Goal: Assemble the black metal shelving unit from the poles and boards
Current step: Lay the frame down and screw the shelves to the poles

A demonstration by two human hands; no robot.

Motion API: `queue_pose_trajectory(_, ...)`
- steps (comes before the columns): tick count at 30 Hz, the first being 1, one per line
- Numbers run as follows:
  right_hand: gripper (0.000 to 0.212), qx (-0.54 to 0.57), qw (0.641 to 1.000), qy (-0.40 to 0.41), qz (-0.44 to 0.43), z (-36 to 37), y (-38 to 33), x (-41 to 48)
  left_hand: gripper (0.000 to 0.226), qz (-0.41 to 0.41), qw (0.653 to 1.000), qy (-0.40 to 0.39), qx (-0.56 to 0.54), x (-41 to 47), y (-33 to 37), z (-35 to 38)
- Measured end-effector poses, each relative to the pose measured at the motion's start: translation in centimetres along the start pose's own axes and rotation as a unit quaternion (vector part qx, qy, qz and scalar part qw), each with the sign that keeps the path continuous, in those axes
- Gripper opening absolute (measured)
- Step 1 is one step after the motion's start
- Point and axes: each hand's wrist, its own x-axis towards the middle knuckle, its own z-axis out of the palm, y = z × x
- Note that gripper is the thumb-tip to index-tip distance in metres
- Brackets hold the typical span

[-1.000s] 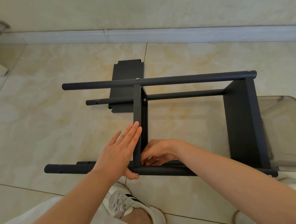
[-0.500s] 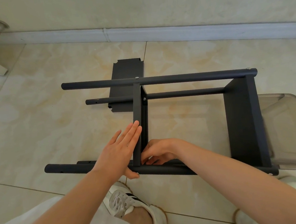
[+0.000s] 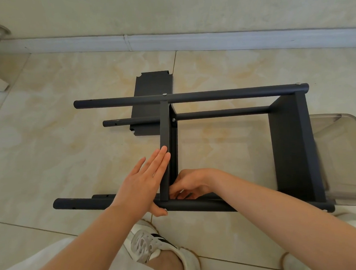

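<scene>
Right hand [image 3: 193, 183] half-hidden behind board [image 3: 165, 133]

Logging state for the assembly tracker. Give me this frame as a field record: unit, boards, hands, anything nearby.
unit: shelving frame on its side on the tiled floor, four poles horizontal
boards fitted: middle board, end board
spare: loose board flat on the floor behind the frame
left hand: fingers straight, flat against the middle board
right hand: fingers curled where the middle board meets the near pole; what they hold is hidden
nearby: clear chair beside the end board; shoe
</scene>
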Motion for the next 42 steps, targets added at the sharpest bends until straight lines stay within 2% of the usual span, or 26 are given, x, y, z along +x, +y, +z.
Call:
queue_pose_trajectory(3,0.036,0.003,1.000,-0.011,0.009,-0.1,-0.1,-0.2,0.149,0.001,1.000,0.002,-0.004,0.0,0.0,0.1)
queue_pose_trajectory(6,0.029,0.030,0.999,-0.032,0.007,-0.5,-0.2,-0.4,0.150,0.002,1.000,0.003,-0.008,0.0,-0.1,0.1)
queue_pose_trajectory(8,0.026,0.033,0.999,-0.025,0.000,-0.4,-0.2,-0.4,0.150,0.002,1.000,0.003,-0.008,0.0,-0.1,0.1)
queue_pose_trajectory(15,0.033,0.023,0.999,0.033,0.007,0.5,-0.2,0.0,0.147,0.002,1.000,0.000,-0.006,0.0,0.1,-0.1)
queue_pose_trajectory(21,0.032,0.062,0.998,-0.018,0.013,-0.2,-0.3,-0.6,0.147,-0.001,1.000,-0.009,0.000,-0.2,0.1,-0.2)
queue_pose_trajectory(26,0.030,0.064,0.998,0.010,0.027,0.1,-0.1,-0.2,0.147,-0.002,1.000,-0.007,-0.001,-0.1,0.1,-0.2)
queue_pose_trajectory(34,0.006,0.000,0.996,0.047,0.071,0.1,-1.4,-0.1,0.147,-0.003,1.000,-0.008,0.010,-0.1,0.2,-0.1)
queue_pose_trajectory(40,0.026,-0.023,0.997,0.048,0.051,0.3,-1.5,-1.3,0.147,-0.024,0.999,-0.026,0.027,-0.3,0.6,-0.4)
queue_pose_trajectory(42,0.026,-0.032,0.998,0.036,0.041,0.3,-1.5,-2.1,0.146,-0.036,0.999,-0.028,0.027,-0.5,0.8,-0.5)
